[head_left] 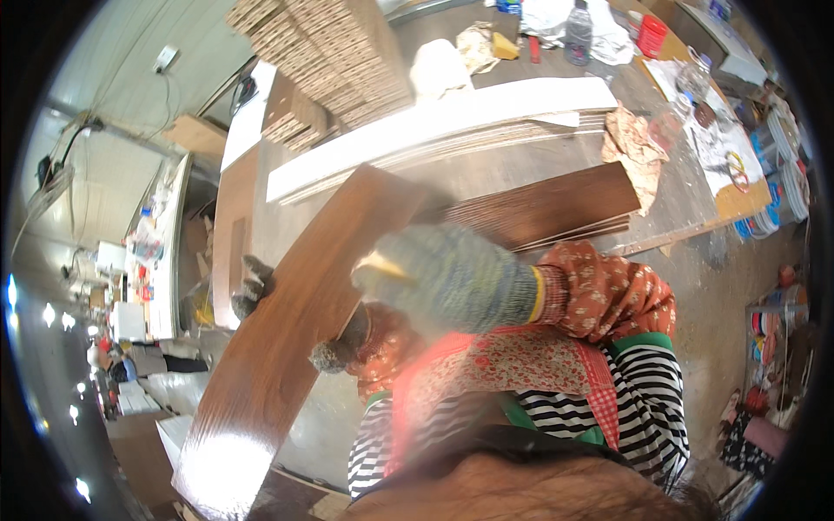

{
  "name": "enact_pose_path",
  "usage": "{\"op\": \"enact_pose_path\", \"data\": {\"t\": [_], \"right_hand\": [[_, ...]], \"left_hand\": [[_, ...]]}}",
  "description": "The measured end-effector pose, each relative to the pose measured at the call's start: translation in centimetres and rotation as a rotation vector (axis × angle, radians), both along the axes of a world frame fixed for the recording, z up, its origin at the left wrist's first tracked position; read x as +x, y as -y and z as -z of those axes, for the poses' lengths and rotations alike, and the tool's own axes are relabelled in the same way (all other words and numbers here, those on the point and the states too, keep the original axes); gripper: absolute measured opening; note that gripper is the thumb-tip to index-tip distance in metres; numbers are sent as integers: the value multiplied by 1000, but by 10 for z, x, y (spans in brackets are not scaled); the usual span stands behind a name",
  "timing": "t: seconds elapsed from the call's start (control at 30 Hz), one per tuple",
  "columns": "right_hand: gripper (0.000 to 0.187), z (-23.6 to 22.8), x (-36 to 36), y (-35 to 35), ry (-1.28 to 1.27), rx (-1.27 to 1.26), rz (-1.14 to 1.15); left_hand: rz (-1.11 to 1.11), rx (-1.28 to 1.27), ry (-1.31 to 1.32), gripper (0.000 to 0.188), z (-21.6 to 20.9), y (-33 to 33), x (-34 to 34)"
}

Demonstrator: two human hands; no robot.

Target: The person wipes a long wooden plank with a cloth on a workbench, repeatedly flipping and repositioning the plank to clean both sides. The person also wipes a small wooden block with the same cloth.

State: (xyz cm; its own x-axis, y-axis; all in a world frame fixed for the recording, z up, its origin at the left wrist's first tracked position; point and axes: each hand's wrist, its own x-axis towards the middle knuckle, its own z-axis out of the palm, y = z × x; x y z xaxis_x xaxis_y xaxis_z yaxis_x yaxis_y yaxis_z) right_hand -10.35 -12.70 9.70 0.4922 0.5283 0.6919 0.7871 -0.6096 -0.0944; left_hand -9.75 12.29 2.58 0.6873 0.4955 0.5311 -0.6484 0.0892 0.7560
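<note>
A long brown wood-grain plank (291, 339) slants from the table down toward the lower left. My left hand (332, 354), in a dark grey glove, grips it across its width, with fingertips round the far edge and the thumb side at the near edge. My right hand (456, 273), in a grey-blue knit glove with a yellow cuff edge, is curled over the plank's right side and smeared by motion. A small pale yellow patch shows at its fingers; what it is cannot be made out. Behind this hand lies a stack of similar brown planks (556, 204).
Long white strips (434, 126) lie stacked across the table (660, 213). Tall piles of boards (334, 61) stand at the far left. Crumpled brown paper (632, 152), a clear bottle (578, 35) and a red tub (651, 36) are to the right.
</note>
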Motion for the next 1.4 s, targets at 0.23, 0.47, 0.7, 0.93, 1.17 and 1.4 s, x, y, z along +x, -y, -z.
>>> {"op": "enact_pose_path", "data": {"t": [0.23, 0.47, 0.7, 0.93, 1.17, 1.4], "right_hand": [[36, 33, 7, 111, 97, -154, 576], [47, 83, -59, 318, -80, 227, 1295], [59, 101, -26, 470, -474, 250, 1531], [50, 87, -1, 395, -127, 46, 996], [70, 136, 78, 366, -224, 118, 902], [20, 128, 57, 366, -246, 208, 985]], "left_hand": [[-35, 39, -31, 45, -6, -2, 28], [10, 80, -76, 47, -16, 27, 61], [-12, 102, -137, 49, -12, 57, 58], [-87, 135, -153, 51, -13, 66, 43], [-100, 139, -136, 53, -15, 83, 36], [-125, 72, -64, 55, -17, 75, 29]]}}
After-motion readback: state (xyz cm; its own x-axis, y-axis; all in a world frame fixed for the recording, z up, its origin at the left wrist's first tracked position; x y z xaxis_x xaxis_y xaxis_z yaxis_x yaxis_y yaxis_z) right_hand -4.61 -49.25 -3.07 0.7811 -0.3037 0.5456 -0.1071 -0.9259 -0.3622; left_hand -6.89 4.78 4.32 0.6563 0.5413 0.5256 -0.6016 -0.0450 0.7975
